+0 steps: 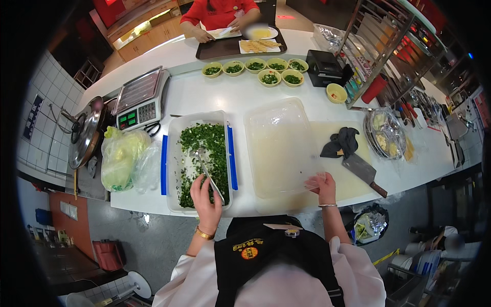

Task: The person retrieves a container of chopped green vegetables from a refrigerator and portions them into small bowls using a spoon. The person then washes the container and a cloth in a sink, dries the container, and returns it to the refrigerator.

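Observation:
My left hand (207,201) is over the near part of a clear plastic tub (173,153) of chopped green onions (215,153). Its fingers are beside the handle of a metal spoon (207,170); whether they grip it is unclear. The spoon's bowl rests among the greens. With my right hand (322,188) I hold the near right corner of a translucent plastic lid (280,153), and some fingers show through it. The lid is right of the tub, partly over a white cutting board (356,184).
Bowls (269,78) of chopped greens stand farther back. A cleaver (358,169) and dark cloth (341,142) lie on the board. Left are a digital scale (140,96) and bagged lettuce (124,157). A metal rack (379,50) stands right. Across the counter, a person in red (218,15) works at a tray (215,50).

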`<state>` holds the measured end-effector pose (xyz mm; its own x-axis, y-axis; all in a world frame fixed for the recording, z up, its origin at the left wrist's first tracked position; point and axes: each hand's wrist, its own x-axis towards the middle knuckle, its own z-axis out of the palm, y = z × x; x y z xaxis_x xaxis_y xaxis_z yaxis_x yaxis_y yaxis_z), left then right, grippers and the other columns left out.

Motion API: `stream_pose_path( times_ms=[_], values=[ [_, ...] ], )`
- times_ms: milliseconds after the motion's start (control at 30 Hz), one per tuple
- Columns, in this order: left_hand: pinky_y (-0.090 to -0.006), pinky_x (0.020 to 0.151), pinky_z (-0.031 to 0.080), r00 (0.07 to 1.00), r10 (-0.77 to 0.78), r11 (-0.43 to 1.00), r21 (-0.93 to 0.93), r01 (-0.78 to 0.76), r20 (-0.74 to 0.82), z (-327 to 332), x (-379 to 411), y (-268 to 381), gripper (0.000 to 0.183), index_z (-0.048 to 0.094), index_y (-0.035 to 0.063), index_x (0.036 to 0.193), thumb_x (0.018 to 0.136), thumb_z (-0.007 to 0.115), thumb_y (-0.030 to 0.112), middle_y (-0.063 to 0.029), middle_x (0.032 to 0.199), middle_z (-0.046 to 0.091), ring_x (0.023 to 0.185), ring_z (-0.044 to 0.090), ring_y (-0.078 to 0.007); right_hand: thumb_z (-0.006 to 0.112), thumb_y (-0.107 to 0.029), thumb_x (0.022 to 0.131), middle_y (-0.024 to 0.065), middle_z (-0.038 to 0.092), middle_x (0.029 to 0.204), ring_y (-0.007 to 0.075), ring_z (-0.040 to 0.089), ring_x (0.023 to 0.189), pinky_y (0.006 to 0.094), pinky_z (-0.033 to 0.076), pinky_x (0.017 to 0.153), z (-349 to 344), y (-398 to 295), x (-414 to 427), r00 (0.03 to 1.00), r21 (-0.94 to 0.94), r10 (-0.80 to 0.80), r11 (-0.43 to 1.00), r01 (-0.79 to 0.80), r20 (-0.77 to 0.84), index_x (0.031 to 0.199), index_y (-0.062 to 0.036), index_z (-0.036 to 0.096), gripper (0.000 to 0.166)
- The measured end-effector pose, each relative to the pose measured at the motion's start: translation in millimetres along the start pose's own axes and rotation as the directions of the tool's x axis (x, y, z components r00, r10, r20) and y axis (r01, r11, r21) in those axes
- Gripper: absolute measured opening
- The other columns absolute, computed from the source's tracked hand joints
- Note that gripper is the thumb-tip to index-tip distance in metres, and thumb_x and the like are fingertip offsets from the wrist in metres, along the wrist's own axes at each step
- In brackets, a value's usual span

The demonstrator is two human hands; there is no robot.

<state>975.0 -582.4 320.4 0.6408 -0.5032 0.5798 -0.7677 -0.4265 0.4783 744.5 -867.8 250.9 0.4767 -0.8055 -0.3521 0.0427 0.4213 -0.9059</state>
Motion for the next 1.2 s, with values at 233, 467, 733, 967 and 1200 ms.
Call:
stream_pose_path(
  times_ms=[233,467,733,967,1200],
  values=[
    [-0.0368,0.083,0.048,0.808,0.425,0.803,-0.583,-0.128,0.408,84.7,24.5,88.8,0.028,0.063,0.0029,0.099,0.072,0.066,0.000,-0.0125,0.103,0.060,0.094,0.057,-0.0313,0.054,-0.005,0.087,0.0130,0.061,0.086,0.0272,0.064,0.076,0.0342,0.055,0.064,-7.2,44.5,-3.7,0.997,-0.105,-0.068,0.992,0.064,-0.032,0.097,0.0006,0.050,0.012],
    [-0.0386,0.082,0.046,0.757,0.443,0.810,-0.577,-0.108,0.480,199.3,-6.2,72.5,0.025,0.064,0.0034,0.091,0.066,0.067,0.000,-0.0121,0.094,0.059,0.092,0.055,-0.0313,0.061,-0.004,0.073,0.0109,0.052,0.087,0.0297,0.051,0.089,0.0396,0.042,0.082,7.1,14.9,-37.6,0.682,-0.888,-0.702,0.159,0.432,0.207,0.098,-0.0009,0.056,0.026],
    [-0.0365,0.069,0.048,0.709,0.432,0.840,-0.534,-0.091,0.558,214.4,3.8,78.7,0.014,0.059,0.0023,0.074,0.064,0.068,-0.001,-0.0104,0.079,0.059,0.077,0.058,-0.0295,0.052,-0.009,0.077,0.0084,0.054,0.086,0.0264,0.054,0.086,0.0375,0.044,0.074,4.2,39.1,-9.2,0.596,-0.613,-0.315,0.052,0.788,0.739,0.082,-0.0065,0.061,0.011],
    [-0.0350,0.066,0.049,0.738,0.284,0.867,-0.492,0.075,0.613,158.3,45.6,102.3,0.008,0.062,0.0022,0.076,0.070,0.068,0.002,-0.0115,0.076,0.061,0.072,0.060,-0.0296,0.051,-0.011,0.076,0.0077,0.057,0.080,0.0261,0.057,0.079,0.0368,0.046,0.071,9.9,25.4,15.4,0.564,-0.556,0.023,-0.139,0.820,0.826,0.076,-0.0073,0.058,0.008],
    [-0.0298,0.063,0.049,0.938,-0.284,0.957,-0.002,0.290,0.199,14.0,78.8,1.3,0.009,0.066,0.0015,0.084,0.075,0.066,-0.002,-0.0131,0.079,0.065,0.068,0.063,-0.0243,0.052,-0.013,0.078,0.0085,0.057,0.080,0.0273,0.058,0.079,0.0400,0.045,0.069,36.3,3.9,19.0,0.603,-0.604,0.034,0.008,0.797,0.797,0.075,-0.0078,0.055,0.007]
  ],
)
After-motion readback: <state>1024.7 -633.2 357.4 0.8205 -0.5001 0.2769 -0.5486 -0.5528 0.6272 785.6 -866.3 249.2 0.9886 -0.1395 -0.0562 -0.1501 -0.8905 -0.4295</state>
